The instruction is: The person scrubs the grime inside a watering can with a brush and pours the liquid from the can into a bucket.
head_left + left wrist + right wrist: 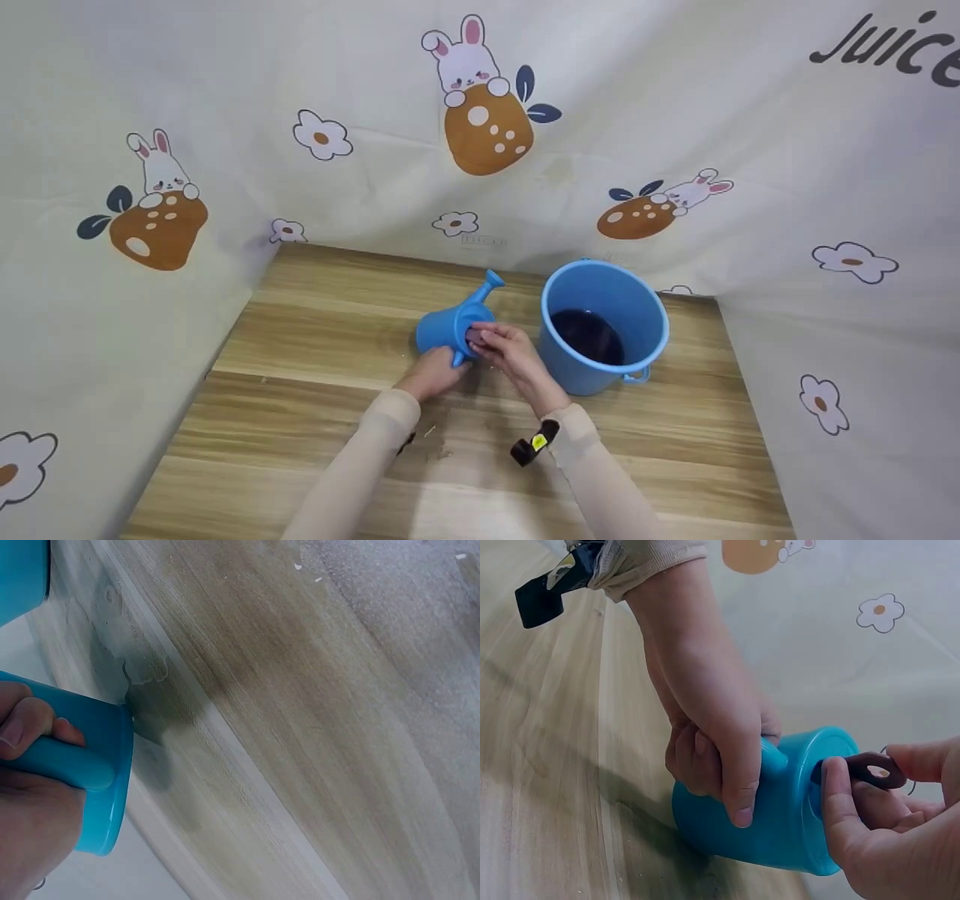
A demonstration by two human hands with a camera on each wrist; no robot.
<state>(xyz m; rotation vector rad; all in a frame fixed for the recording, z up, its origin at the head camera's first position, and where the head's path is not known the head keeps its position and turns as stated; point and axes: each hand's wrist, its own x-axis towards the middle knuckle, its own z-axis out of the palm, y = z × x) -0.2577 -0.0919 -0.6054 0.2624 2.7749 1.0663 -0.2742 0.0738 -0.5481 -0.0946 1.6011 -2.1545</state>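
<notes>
A blue watering can [436,330] is tipped on its side over the wooden table, its open mouth towards my right hand and its spout pointing away. My left hand [435,373] grips the can's handle, with the fingers curled round it in the left wrist view. My right hand [519,358] pinches a dark brown handle [854,766] that has an oval hole in its end. The far part of this handled thing goes into the can's mouth and is hidden there.
A blue bucket [574,377] with dark liquid [589,336] in it stands right of the can. A wet patch [146,667] and small pale bits lie on the wooden table [300,420]. Printed cloth walls [360,187] border the table at the back and sides.
</notes>
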